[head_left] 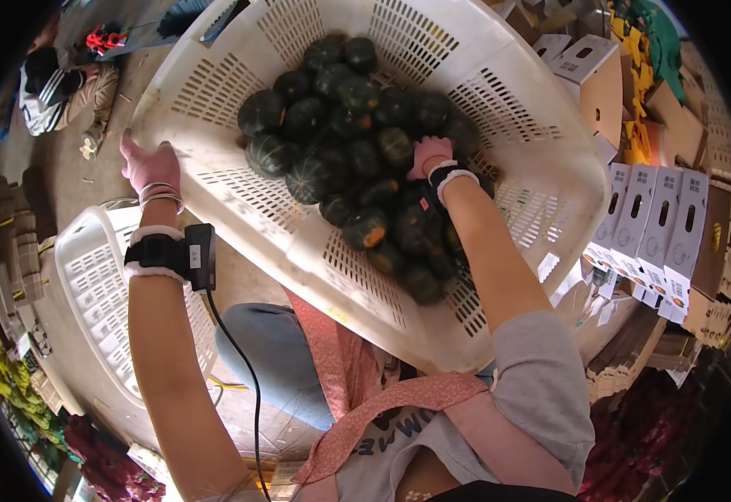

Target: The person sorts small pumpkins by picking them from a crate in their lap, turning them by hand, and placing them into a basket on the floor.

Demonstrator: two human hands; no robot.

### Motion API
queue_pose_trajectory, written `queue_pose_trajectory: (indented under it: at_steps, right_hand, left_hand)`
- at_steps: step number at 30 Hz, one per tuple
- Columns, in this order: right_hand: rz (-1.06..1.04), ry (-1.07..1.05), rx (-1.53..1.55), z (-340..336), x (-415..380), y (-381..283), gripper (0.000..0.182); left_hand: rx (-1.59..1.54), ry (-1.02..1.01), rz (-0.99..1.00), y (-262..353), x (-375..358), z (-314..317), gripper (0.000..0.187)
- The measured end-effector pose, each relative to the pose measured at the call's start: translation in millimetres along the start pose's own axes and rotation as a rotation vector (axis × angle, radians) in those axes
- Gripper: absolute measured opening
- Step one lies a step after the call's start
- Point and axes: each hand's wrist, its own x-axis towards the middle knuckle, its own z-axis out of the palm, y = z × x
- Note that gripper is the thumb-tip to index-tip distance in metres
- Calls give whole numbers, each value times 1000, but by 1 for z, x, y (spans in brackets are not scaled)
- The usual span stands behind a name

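A large white plastic basket with slotted walls [315,243] filled the middle, its long axis slanting from the person's far left toward their near right. A second white slotted plastic basket [89,222] stood lower at the left, beyond the left forearm. A row of white printed cardboard cartons with handle slots [646,217] stood to the right.

Inside the large basket lay a heap of round, dark green, ribbed squashes [332,125], gathered along its middle, with bare slotted wall on either side. One rounded squash with pale mottling [394,149] lay just left of the right hand [432,156]. It was round enough to show no clear long axis, and the right hand was much nearer to it than the left hand [152,167].

The right hand, in pink, bent down over the heap with its fingers partly curled; whether they pinched a squash or merely rested there could not be told. The left hand, also in pink, was at the large basket's left rim, thumb set apart, its other fingers mostly hidden. A black boxy device [200,255] was strapped near the left wrist.
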Motion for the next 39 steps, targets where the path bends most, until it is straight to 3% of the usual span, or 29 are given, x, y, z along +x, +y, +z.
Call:
queue_pose_trajectory:
  at_steps: [3,4,7,9,11,14,17,19,20,21,22,24,25,27,28,30,31,32,34,35,37,39]
  right_hand:
    - [-25,-71,-120,-25,-12,1,69]
    - [-6,-281,-136,-33,-3,5,67]
    - [-145,-373,-204,-15,0,18,61]
    - [-317,-36,181,27,-8,42,72]
    - [-169,-45,80,17,-25,30,71]
    - [-167,109,2,7,-41,16,66]
    - [-200,240,360,-40,-88,20,63]
    - [-592,373,163,-67,-126,26,60]
    - [-765,522,-25,-84,-145,29,49]
    - [-835,765,-148,-98,-155,37,37]
    - [-833,836,-192,-130,-169,52,25]
    - [-387,877,168,-205,-182,98,35]
    - [-130,1126,97,-234,-176,136,36]
    - [482,1345,-588,-299,-180,198,30]
    - [511,1456,-556,-312,-168,235,31]
    - [308,1549,-357,-322,-148,240,34]
    - [79,1506,-193,-309,-152,203,36]
    - [-316,1519,-25,-289,-132,174,37]
    - [-486,1105,80,-233,-93,104,43]
    - [-501,888,24,-203,-58,71,45]
    - [-728,767,289,-142,16,30,48]
    - [-885,585,434,-124,68,-44,49]
  left_hand:
    - [-12,-2,-28,4,-4,-3,75]
    - [-3,-4,-28,4,-4,-3,75]
    - [-20,-22,-37,8,-4,-4,75]
    - [-37,-32,-61,11,-6,-5,75]
    - [-43,-26,-56,7,-5,-2,74]
    - [-43,-41,-82,11,-7,-5,74]
    - [-72,-50,-108,15,-9,-7,74]
    - [-73,-39,-105,17,-11,-9,75]
    - [-67,-34,-106,15,-9,-7,75]
    - [-58,-36,-101,13,-7,-4,75]
    - [-41,-26,-79,10,-4,-2,77]
    - [-71,-21,-61,7,-3,0,77]
    - [-72,-20,-64,5,-2,2,76]
    - [-77,-24,-44,3,-4,3,76]
    - [-77,-22,-49,4,-3,4,76]
    - [-49,0,-103,6,-3,2,77]
    - [-47,-10,-114,13,-10,-4,77]
    - [-31,-28,-137,15,-13,-6,72]
    - [-141,-45,-125,9,-14,-10,52]
    - [-47,110,-83,-39,11,33,45]
    - [-164,140,-118,-12,-4,12,47]
    - [-395,211,-54,4,-21,6,49]
